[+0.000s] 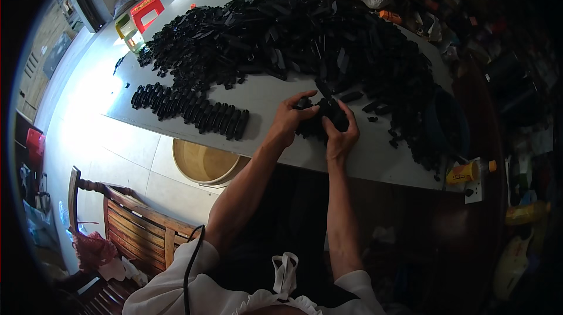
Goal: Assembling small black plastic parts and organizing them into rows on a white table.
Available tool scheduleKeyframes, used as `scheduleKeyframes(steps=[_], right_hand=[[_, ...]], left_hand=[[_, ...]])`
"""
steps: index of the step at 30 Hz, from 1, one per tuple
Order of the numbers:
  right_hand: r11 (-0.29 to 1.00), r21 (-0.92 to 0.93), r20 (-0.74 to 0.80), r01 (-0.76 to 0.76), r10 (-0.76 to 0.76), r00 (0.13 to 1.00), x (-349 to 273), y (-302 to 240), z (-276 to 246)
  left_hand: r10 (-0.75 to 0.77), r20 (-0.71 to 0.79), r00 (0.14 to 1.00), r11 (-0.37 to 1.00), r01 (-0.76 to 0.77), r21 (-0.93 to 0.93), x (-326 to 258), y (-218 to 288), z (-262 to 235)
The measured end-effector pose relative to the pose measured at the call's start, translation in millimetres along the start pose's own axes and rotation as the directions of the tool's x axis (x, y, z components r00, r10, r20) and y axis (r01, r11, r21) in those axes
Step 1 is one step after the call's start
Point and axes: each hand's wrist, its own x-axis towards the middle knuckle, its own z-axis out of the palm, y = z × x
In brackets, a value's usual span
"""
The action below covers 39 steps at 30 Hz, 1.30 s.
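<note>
My left hand (287,118) is closed, its thumb and forefinger around a small black plastic piece. Close beside it, my right hand (342,134) curls its thumb and fingers about another black plastic piece (334,113). Both hands are over the near part of the table, above a small dark cluster of pieces whose single shapes I cannot make out. Beyond them spreads a large heap of loose black plastic parts (281,28), some long and flat, others small. Left of my hands, narrow black pieces (199,110) lie side by side in a long row.
The grey-white table (267,89) carries everything. Below its front edge stands a yellowish bucket (202,159). A wooden chair (138,221) is at the left. At the right are a dark basin (446,121) and a yellow bottle (466,173). A red stool (146,11) stands past the far left edge.
</note>
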Motion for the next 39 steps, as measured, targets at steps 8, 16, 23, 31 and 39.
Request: scheduleKeyframes(steps=[8, 16, 23, 31, 39], right_hand=[[0.997, -0.005, 0.069, 0.08, -0.08, 0.994, -5, -3, 15], [0.987, 0.15, -0.013, 0.056, -0.055, 0.998, -20, -6, 19], [0.933, 0.135, 0.111, 0.334, -0.349, 0.93, -50, -23, 48], [0.773, 0.336, 0.176, 0.538, -0.612, 0.771, -99, -43, 146], [0.807, 0.497, 0.49, 0.319, -0.564, 0.664, -194, -14, 225]], left_hand=[[0.051, 0.092, 0.994, 0.999, -0.051, 0.004, 0, 0, -7], [0.153, 0.082, 0.985, 0.987, -0.156, 0.035, -8, -3, -4], [0.398, -0.02, 0.917, 0.915, -0.395, 0.086, -47, 8, -21], [0.729, -0.215, 0.65, 0.681, -0.658, 0.32, -113, 63, -84], [0.639, -0.574, 0.513, 0.722, -0.657, 0.217, -190, 41, -200]])
